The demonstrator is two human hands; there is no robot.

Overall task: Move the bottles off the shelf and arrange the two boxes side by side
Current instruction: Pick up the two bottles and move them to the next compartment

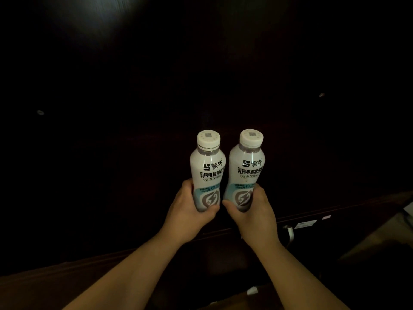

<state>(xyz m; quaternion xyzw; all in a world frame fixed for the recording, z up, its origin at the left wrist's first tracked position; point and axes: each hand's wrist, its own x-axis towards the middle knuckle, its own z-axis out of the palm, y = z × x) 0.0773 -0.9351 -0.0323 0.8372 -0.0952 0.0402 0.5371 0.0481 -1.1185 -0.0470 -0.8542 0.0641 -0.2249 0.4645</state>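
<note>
Head view: the scene is very dark, and almost all that reads clearly is two white-capped drink bottles held up side by side in front of a dark wooden unit. The left hand (190,209) is wrapped around the lower body of the left bottle (207,173), thumb across the front near the lightning emblem; the right hand (252,211) is closed the same way on the base of the right bottle (244,171). Both bottles stand upright, caps on, near each other but apart, with the thumbs almost meeting between them. Whether they are above a shelf or already clear of it cannot be told; a dim wooden edge (223,232) runs below the hands. The two boxes cannot be made out in the dark. A small white fitting (289,232) sits on that edge to the right.

Handling, as a judgement: the bottles look full of a milky drink, so fairly heavy for one hand each, with stiff plastic walls and a smooth label that could slip. Gripped so low they are top-heavy; a hold nearer the waist below the shoulder would steady them when setting down
</note>
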